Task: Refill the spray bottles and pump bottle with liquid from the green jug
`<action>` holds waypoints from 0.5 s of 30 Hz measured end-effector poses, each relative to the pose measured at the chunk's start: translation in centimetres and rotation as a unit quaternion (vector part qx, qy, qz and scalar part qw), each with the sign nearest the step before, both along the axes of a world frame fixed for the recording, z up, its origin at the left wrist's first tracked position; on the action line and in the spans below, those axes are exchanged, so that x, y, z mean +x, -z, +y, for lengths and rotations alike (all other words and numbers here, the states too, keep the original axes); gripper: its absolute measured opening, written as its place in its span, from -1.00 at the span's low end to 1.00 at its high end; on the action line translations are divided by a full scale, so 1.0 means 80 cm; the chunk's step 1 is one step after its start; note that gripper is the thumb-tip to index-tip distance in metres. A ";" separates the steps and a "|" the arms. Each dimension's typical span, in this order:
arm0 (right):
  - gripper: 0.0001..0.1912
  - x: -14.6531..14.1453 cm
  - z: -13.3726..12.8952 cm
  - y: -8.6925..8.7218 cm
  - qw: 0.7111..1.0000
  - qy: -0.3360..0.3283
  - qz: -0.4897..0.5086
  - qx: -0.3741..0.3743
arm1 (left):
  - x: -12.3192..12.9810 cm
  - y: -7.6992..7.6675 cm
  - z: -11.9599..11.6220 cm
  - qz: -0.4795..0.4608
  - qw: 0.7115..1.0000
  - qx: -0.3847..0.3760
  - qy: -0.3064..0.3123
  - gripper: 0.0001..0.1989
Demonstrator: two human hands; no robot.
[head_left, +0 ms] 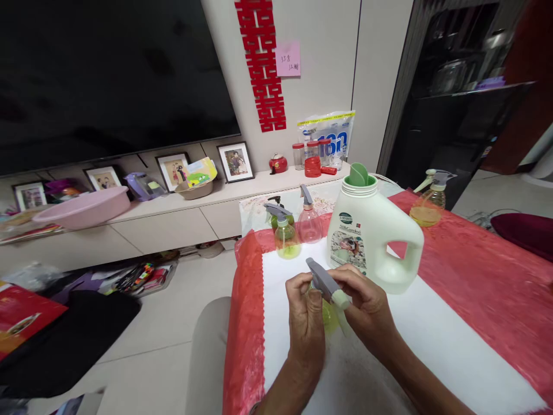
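A spray bottle with a grey trigger head (323, 280) and yellow-green liquid (329, 317) is between my two hands over the white cloth. My left hand (305, 317) is closed around its neck, thumb on the near side. On the other side, the fingers of my right hand (365, 300) close on the sprayer head. My hands hide much of the bottle. Just beyond them stands a large pale green jug (382, 233) with a green scoop-like piece (358, 174) in its mouth. Left of the jug are a spray bottle with yellowish liquid (287, 237) and a pink spray bottle (310, 223).
A white cloth (440, 334) lies over a red table cover (484, 253). Another spray bottle (427, 210) stands at the right. Behind is a low cabinet (173, 216) carrying red-lidded jars (313, 150), photo frames and a pink basin (86, 206). A black screen (112, 75) hangs above.
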State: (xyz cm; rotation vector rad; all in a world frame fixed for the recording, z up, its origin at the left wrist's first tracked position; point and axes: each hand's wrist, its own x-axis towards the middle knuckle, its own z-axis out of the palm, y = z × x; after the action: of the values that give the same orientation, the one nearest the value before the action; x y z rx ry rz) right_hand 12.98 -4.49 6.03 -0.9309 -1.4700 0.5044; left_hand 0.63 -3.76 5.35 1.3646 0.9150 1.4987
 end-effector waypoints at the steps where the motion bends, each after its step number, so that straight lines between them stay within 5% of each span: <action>1: -0.71 0.000 0.000 0.000 1.000 -0.003 -0.003 -0.002 | 0.000 0.000 0.000 0.007 1.000 0.006 -0.011 -0.64; 11: -0.72 0.005 -0.001 -0.009 0.998 -0.014 -0.050 -0.020 | 0.000 0.008 0.001 0.012 1.000 -0.019 -0.020 -0.62; 15: -0.78 0.001 -0.002 -0.009 0.999 -0.003 -0.046 -0.008 | 0.002 0.017 0.001 -0.034 0.998 -0.056 0.021 -0.64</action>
State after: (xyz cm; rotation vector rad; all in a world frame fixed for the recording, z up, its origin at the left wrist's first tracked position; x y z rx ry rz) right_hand 13.07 -4.67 6.78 -0.9742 -1.5541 0.4836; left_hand 0.78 -3.68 3.98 1.2372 0.9085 1.4313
